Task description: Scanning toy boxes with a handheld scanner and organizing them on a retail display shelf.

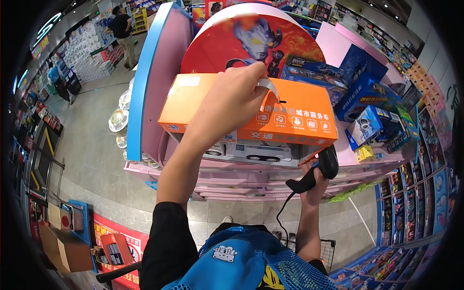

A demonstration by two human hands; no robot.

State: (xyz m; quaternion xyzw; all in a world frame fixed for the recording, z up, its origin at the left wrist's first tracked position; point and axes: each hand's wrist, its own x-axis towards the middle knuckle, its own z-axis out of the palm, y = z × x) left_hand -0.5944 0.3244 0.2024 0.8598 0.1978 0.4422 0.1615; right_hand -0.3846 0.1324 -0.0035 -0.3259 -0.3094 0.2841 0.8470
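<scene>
My left hand (243, 95) grips the pale strap handle (268, 87) on top of an orange toy box (308, 101). Through the open front of that box, white toy vehicles (261, 151) show; the box top bears writing and small icons. A black handheld barcode scanner (327, 163) with a cord is in my right hand (314, 186), just below the box's right corner. Whether the right fingertips touch the box, I cannot tell. Behind the box rises a round red panel (206, 50) printed with a masked figure.
A pink shelf unit (166, 65) with a blue edge carries the display. Several boxed toys (366, 99) stand at its right. Clear round containers (119, 119) hang or stand at its left. A wire basket (328, 250) and an open cardboard box (65, 246) are lower down. Two people are far left.
</scene>
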